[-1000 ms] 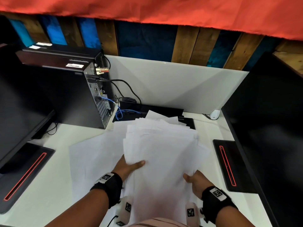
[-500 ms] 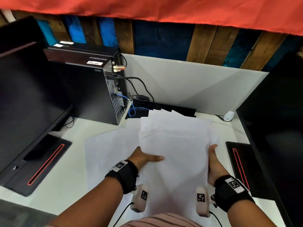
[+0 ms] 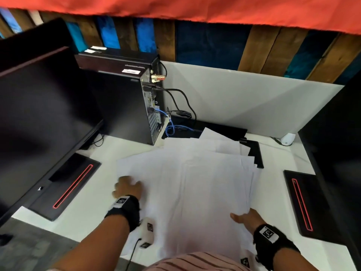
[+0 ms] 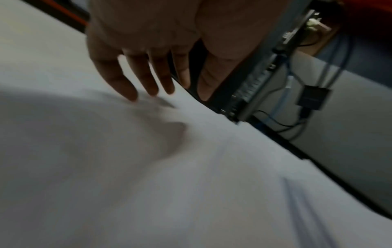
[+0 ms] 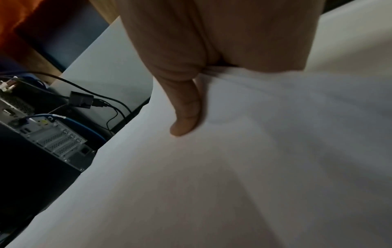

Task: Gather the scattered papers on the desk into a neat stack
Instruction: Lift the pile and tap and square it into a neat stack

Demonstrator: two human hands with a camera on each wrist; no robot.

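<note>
A fanned bundle of white papers [image 3: 211, 192] lies in the middle of the white desk [image 3: 88, 212], its far edges uneven. My right hand [image 3: 243, 217] grips the bundle at its near right corner. In the right wrist view the thumb [image 5: 184, 120] lies on top of the papers [image 5: 254, 151] and the other fingers are hidden beneath. More loose sheets [image 3: 148, 165] spread out to the left, partly under the bundle. My left hand [image 3: 127, 187] rests on their left edge with fingers extended, and the fingertips [image 4: 131, 94] touch the paper [image 4: 148, 167].
A black PC tower [image 3: 125, 106] with trailing cables [image 3: 175, 128] stands at the back left. Black monitors [image 3: 39, 118] [image 3: 340, 153] flank the desk, with their red-lined bases [image 3: 68, 184] [image 3: 304, 204] on it. A white partition [image 3: 244, 102] closes the back.
My left hand has let go of the bundle's left edge and moved left onto the loose sheets. My right hand slid from the right edge to the near right corner.
</note>
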